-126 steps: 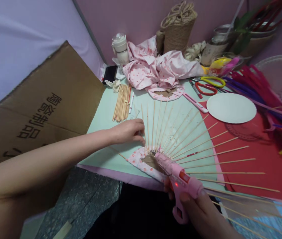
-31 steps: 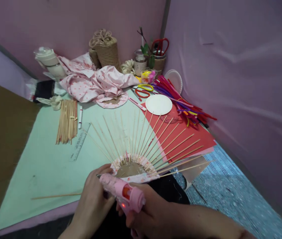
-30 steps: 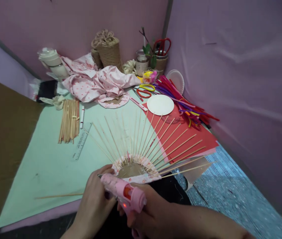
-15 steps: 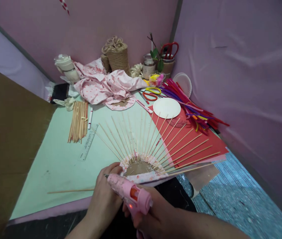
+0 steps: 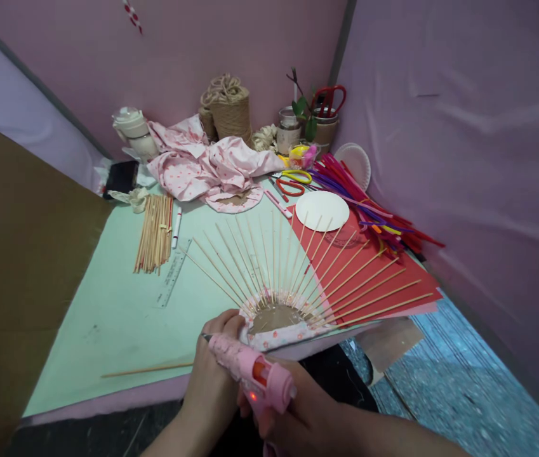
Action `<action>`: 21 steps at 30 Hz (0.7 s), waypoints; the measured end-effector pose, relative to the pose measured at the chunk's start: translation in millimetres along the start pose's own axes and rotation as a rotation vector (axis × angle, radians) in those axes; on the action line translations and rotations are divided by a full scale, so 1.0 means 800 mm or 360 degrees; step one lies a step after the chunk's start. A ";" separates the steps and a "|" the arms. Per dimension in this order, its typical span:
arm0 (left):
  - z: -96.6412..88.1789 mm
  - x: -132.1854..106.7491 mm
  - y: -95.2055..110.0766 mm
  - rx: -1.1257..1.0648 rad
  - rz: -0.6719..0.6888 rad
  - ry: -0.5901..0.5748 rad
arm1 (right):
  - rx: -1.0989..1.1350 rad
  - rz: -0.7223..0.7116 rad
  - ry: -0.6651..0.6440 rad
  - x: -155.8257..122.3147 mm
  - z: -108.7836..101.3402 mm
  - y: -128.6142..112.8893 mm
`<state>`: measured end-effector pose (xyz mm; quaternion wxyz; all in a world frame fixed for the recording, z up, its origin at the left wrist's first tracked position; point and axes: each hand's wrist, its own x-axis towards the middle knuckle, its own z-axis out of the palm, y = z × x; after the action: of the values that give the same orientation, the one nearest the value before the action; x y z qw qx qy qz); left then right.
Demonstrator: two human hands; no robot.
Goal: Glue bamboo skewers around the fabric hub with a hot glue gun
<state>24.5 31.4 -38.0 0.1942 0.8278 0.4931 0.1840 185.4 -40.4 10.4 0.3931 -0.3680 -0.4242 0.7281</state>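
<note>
My right hand [image 5: 292,406] is wrapped around the handle of a pink hot glue gun [image 5: 245,365] with a glowing red light. Its nozzle points left, in front of my left hand [image 5: 219,352]. The fingers of that hand close on the left edge of a fabric-covered cardboard piece [image 5: 276,336]; its thumb side is partly hidden by the gun. Thin wooden sticks [image 5: 273,254] fan out from the piece's curved, flowered rim. A single stick [image 5: 148,369] lies along the table's front edge, its right end passing behind my left hand.
Bundled wooden sticks [image 5: 155,235], a marker [image 5: 176,227] and a clear ruler [image 5: 174,276] lie left. Behind are crumpled pink fabric [image 5: 221,165], twine [image 5: 228,111] and scissors [image 5: 292,181]. Red paper [image 5: 369,279], a white oval [image 5: 322,211] and pipe cleaners [image 5: 359,197] are right.
The whole view has shifted slightly, so most things appear further right. The fan of sticks has turned a little, its right side rising. Both hands keep their holds.
</note>
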 end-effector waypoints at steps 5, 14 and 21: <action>-0.006 -0.008 0.012 -0.0072 -0.0050 -0.0092 | -0.0040 -0.0050 -0.0020 0.005 0.001 0.002; -0.064 -0.044 0.012 -0.0537 -0.0235 -0.0083 | 0.0103 -0.0292 0.0184 0.017 -0.006 -0.003; -0.068 -0.044 0.035 -0.1560 -0.0303 -0.0390 | -0.0334 -0.0497 0.0409 0.042 0.020 -0.001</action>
<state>2.6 -4.8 18.5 0.6317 0.6064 0.3958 0.2766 157.8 -15.6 10.1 0.5114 -0.4264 -0.4958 0.5576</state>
